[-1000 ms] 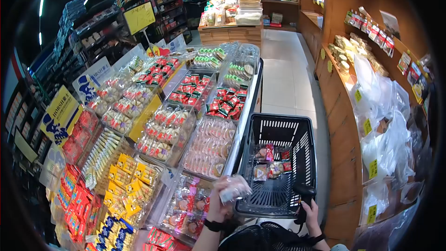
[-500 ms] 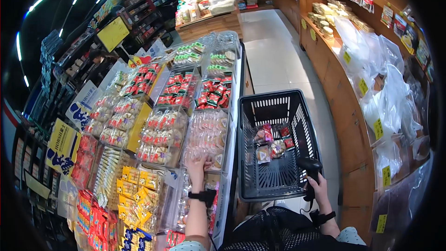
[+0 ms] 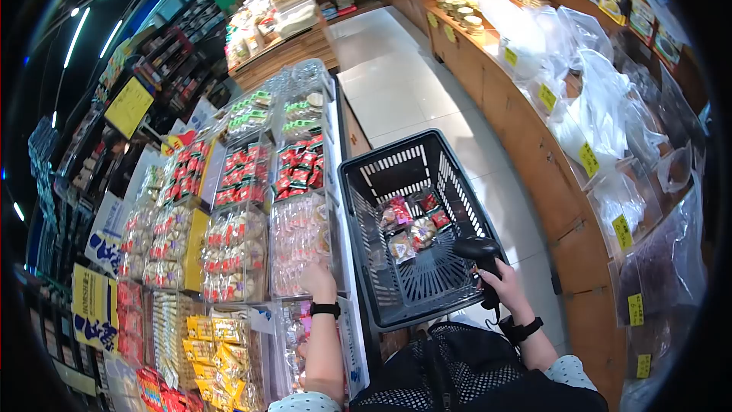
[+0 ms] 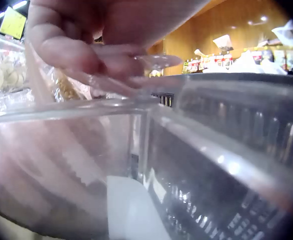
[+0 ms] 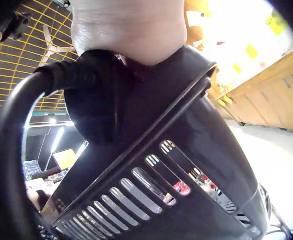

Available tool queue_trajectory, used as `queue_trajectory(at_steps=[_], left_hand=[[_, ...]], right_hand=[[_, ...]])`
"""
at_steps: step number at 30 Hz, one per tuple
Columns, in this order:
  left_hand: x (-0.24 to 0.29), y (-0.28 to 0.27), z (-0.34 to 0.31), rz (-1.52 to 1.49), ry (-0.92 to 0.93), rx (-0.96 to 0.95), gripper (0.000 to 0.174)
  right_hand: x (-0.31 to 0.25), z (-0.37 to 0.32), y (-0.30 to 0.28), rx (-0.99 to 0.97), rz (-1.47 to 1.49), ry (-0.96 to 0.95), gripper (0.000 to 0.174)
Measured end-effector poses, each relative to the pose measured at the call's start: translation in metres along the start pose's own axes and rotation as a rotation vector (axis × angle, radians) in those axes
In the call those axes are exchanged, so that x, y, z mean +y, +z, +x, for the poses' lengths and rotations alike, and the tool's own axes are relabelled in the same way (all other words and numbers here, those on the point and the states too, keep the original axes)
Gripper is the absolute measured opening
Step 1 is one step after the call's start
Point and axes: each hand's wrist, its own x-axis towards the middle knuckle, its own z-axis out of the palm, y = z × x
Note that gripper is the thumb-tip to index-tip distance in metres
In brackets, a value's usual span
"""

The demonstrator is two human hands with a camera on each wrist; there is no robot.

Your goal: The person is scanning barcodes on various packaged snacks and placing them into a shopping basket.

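In the head view my left hand [image 3: 319,281] is over the near end of a clear bin of pink wrapped pastries [image 3: 299,236]. The left wrist view shows that hand's curled fingers [image 4: 81,55] pinching a clear wrapper [image 4: 159,61] just above the bin's rim [image 4: 76,107]; what lies inside the wrapper is mostly hidden. My right hand [image 3: 503,284] grips the black handle [image 3: 476,247] at the near right corner of the black basket [image 3: 358,236]. In the right wrist view only the heel of that hand [image 5: 129,30] shows, above the basket's slotted wall [image 5: 201,145].
Several small packets [image 3: 422,233] lie in the basket. Bins of red packets [image 3: 242,174] and yellow packets [image 3: 221,358] fill the display on the left. A wooden counter [image 3: 534,183] with hanging plastic bags [image 3: 598,111] runs along the right. Tiled floor [image 3: 389,99] lies between.
My left hand held a packet beside the basket, then was over the pink pastries without it; now it is at their bin's near end. The view has turned right, and my right hand keeps its grip.
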Motion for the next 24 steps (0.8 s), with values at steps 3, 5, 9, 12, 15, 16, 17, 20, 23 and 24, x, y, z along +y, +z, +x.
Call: queue_trajectory(at_steps=[3, 5, 9, 12, 15, 16, 17, 20, 23, 24], left_hand=[[0.003, 0.005, 0.002, 0.075, 0.015, -0.028, 0.038], [0.014, -0.031, 0.000, 0.075, 0.063, -0.202, 0.038], [0.084, -0.096, -0.011, -0.175, 0.129, -0.058, 0.050], [0.133, -0.096, -0.019, -0.473, 0.385, -0.403, 0.045], [0.165, -0.019, -0.032, -0.302, 0.572, -0.619, 0.056], [0.168, 0.018, -0.038, -0.217, 0.600, -0.646, 0.065], [0.170, 0.054, -0.045, -0.132, 0.628, -0.672, 0.076], [0.180, 0.121, -0.056, 0.014, 0.409, -0.756, 0.094], [0.176, 0.161, -0.060, 0.042, 0.327, -0.667, 0.096], [0.175, 0.173, -0.058, 0.161, 0.309, -0.700, 0.100]], right_hand=[[0.002, 0.002, -0.003, -0.018, -0.014, 0.002, 0.026], [0.002, 0.004, -0.003, -0.017, -0.010, 0.002, 0.026], [-0.001, 0.008, -0.008, -0.054, -0.048, 0.015, 0.027], [-0.004, 0.011, -0.008, -0.079, -0.064, 0.046, 0.025], [-0.001, 0.011, -0.009, -0.107, -0.160, 0.032, 0.026], [-0.001, 0.011, -0.008, -0.095, -0.148, 0.031, 0.026], [-0.001, 0.012, -0.012, -0.102, -0.196, 0.036, 0.025], [-0.002, 0.014, -0.015, -0.117, -0.181, 0.121, 0.026], [-0.003, 0.015, -0.020, -0.107, -0.272, 0.108, 0.032], [0.002, 0.016, -0.022, -0.111, -0.292, 0.097, 0.035]])
